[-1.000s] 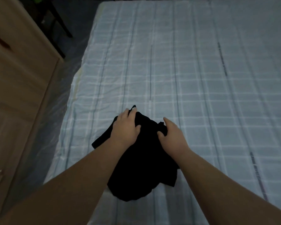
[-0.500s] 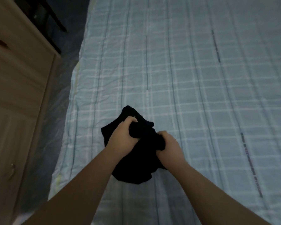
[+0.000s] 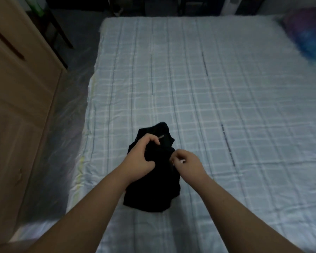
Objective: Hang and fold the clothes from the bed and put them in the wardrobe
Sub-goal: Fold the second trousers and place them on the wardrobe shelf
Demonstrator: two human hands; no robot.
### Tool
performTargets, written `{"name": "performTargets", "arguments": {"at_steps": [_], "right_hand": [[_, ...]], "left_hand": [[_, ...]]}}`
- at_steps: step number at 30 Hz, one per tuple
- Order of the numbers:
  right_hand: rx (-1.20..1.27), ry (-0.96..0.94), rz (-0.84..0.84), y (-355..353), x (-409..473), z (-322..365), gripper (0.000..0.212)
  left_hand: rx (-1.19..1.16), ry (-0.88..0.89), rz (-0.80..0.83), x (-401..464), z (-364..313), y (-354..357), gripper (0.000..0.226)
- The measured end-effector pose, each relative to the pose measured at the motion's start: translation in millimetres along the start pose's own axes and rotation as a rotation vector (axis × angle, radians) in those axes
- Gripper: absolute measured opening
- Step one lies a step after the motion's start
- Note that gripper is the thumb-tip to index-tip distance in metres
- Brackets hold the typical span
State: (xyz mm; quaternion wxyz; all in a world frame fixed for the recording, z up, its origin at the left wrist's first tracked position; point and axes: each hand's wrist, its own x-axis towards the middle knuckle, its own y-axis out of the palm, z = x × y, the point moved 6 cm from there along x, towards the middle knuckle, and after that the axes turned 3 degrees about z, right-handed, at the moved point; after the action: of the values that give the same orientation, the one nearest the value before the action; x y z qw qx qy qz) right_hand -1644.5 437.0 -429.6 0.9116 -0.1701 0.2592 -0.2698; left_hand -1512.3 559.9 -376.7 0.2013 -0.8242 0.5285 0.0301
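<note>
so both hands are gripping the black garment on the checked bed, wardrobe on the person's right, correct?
Not quite. The head view shows the wardrobe on the person's left, not the right. The rest holds: the left hand and right hand both grip the black garment on the checked bed.

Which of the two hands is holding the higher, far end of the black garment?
The left hand. It grips the black garment at its bunched far end, while the right hand pinches the cloth lower down, at the garment's right edge.
</note>
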Motion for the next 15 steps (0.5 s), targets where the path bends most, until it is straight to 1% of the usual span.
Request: {"name": "performTargets", "arguments": {"at_steps": [3,8,10,13,15], "right_hand": [[0.091,-0.079,-0.131,-30,-43,18,0.029],[0.098,-0.208,-0.15,-87,-104,38,0.06],[0.114,-0.246,-0.124,-114,-120,38,0.063],[0.21,-0.269,-0.027,-153,-143,31,0.059],[0.182,-0.291,0.024,-177,-166,20,0.056]], "left_hand": [[0.017,0.059,-0.022,-29,-45,13,0.057],[-0.05,0.134,-0.134,-74,-119,34,0.054],[-0.027,0.177,-0.147,-89,-143,50,0.055],[0.013,0.203,-0.192,-111,-169,89,0.059],[-0.017,0.202,-0.225,-127,-185,125,0.058]]}}
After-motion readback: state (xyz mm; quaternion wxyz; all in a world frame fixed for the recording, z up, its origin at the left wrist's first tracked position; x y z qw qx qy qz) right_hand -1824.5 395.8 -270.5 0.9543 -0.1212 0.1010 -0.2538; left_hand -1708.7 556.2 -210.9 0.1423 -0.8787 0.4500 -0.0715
